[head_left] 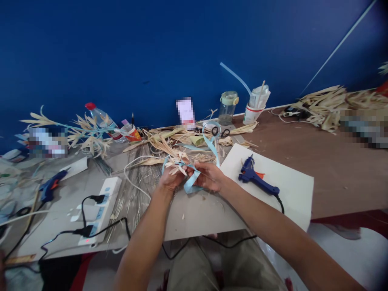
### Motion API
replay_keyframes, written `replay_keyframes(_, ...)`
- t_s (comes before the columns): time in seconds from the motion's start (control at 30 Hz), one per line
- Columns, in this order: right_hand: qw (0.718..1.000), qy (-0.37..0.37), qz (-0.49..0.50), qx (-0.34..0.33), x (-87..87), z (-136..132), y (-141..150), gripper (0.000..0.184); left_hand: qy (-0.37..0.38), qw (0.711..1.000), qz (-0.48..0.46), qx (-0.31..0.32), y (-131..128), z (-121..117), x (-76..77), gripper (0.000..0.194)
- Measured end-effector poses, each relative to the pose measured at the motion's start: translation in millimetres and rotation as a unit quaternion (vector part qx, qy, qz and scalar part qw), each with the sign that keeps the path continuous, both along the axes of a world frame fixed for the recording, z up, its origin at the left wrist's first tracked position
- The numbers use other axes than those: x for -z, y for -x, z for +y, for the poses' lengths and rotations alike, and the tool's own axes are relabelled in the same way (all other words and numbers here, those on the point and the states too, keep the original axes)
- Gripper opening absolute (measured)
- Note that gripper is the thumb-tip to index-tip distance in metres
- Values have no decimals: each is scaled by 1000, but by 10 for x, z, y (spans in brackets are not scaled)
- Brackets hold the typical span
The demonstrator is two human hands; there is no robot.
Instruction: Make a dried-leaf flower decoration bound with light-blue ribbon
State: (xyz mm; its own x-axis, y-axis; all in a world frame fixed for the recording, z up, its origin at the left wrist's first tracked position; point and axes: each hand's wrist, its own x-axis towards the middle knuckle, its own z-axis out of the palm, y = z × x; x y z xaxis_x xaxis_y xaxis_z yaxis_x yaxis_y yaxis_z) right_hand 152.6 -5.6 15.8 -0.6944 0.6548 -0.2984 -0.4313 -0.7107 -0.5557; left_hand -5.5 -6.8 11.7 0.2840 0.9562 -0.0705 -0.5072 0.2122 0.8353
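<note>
grip of both hands is closed on one small piece: the left hand (172, 178) cups a dried husk flower (176, 165) from below, and the right hand (209, 177) pinches its blue stem (190, 165) just beside the petals. the flower is held above the near part of the worktop (333, 178), roughly in front of the person's middle. its long axis runs crosswise, petals toward the left hand and stem toward the right, so the two hands meet from opposite ends, with the right nearer the stem. a pale blue ribbon (189, 186) hangs in a loop between the hands, and more of it arches up past the right hand; which fingers carry it i cannot tell.

beyond the hands lie loose husks (169, 139) and scissors (220, 131). to the right, nearer the right hand, a blue glue gun (257, 178) rests on a white board (294, 198), its nozzle pointing away from the person. a power strip (103, 206) sits to the left, nearer the left forearm.
</note>
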Motion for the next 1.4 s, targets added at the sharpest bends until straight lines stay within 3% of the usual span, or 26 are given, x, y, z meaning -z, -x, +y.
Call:
replay_keyframes(0.07, 1000, 11, 18, -7, 7, 26, -10, 25, 10, 1000, -2, 5, -2, -2, -6, 24)
replay_keyframes(0.23, 1000, 7, 13, -3, 29, 34, 2, 9, 16, 999, -1, 30, -29, -17, -61, 28)
replay_keyframes(0.57, 1000, -3, -7, -24, 63, 30, 25, 21, 75, 996, 27, 37, 40, -22, 46, 34)
replay_keyframes(0.77, 999, -14, -3, -29, 80, 13, 23, 24, 82, 996, 15, 36, 34, -35, 35, 34)
replay_keyframes(1.0, 999, 24, -30, -9, 78, 56, -7, 29, 54, 998, 11, 30, 44, -38, 19, 33)
replay_keyframes(1.17, 997, -35, -65, 39, 32, 53, -16, 31, 37, 999, 14, 22, 40, -21, 32, 33)
replay_keyframes(1.4, 989, -103, -96, 51, 19, -31, 47, 30, 45, 998, 39, 7, 18, -12, 28, 34)
